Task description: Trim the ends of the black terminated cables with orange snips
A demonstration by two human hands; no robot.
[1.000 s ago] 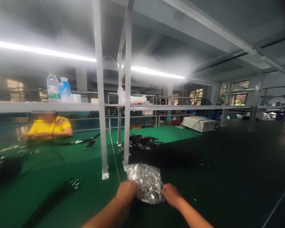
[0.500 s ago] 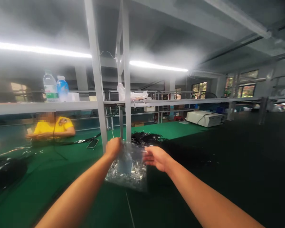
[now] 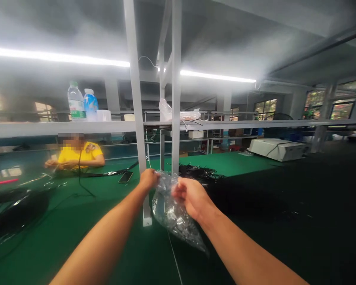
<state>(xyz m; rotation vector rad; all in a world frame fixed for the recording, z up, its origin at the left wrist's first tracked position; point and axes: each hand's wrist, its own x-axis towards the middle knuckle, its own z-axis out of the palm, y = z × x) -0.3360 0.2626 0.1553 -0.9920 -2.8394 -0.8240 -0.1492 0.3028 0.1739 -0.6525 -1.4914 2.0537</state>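
Observation:
A clear plastic bag [image 3: 178, 219] of small shiny pieces hangs tilted over the green table [image 3: 124, 253], its lower corner pointing down and right. The kind of pieces inside cannot be made out. My left hand [image 3: 149, 179] is closed on the bag's upper left edge. On the upper right side, my right hand [image 3: 192, 196] has its fingers curled and pinching the plastic. Just behind both hands stand the metal posts [image 3: 175, 146] of the rack.
Black cables [image 3: 200, 173] lie behind my right hand, and a bundle of black cable [image 3: 14, 213] at left. A phone [image 3: 126, 177] rests near the post. Across the table sits a person in yellow [image 3: 87, 153]. A white machine [image 3: 279, 149] stands at right; bottles [image 3: 76, 103] top the shelf.
The bag has gone from hanging fairly level to tilted, its bottom swinging right. My right hand has closed on the plastic. The view has turned slightly left.

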